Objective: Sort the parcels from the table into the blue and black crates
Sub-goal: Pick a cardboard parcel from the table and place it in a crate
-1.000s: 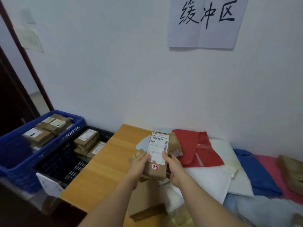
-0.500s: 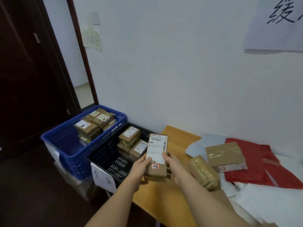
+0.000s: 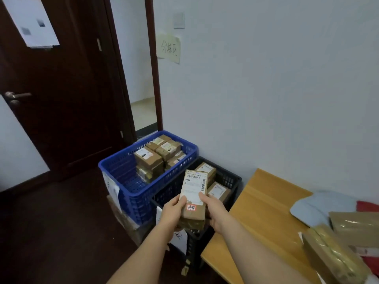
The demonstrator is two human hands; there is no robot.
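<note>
- A dark wooden door (image 3: 61, 95) stands far to the left of the blue crate (image 3: 131, 187), with a sheet of white paper (image 3: 30, 19) stuck high on it.
- A handwritten paper note (image 3: 168, 48) hangs on the wall above the blue crate, beside the door frame.
- The blue crate sits on the floor against the wall; brown cardboard parcels (image 3: 155, 158) with white labels are stacked at its far end, and its near end shows bare mesh.
- The black crate (image 3: 229, 179) touches the blue crate's right side and holds a few more brown boxes (image 3: 217, 191).
- The left hand (image 3: 172, 214) grips the near left edge of the held parcel (image 3: 193, 197), thumb on top and fingers curled beneath.
- The held parcel, a long brown box with a white shipping label and a small red-edged sticker, hangs over the black crate's near left corner, just right of the blue crate.
- The right hand (image 3: 215, 212) holds the parcel's near right edge, thumb laid on the label, fingers wrapped under.
- The wooden table (image 3: 260, 212) stands right of the black crate, well right of the blue crate.
- On the table's right end lie a pale grey mailer bag (image 3: 315, 208), tape-wrapped brown parcels (image 3: 336, 257) and a bit of red packaging (image 3: 367, 206).
</note>
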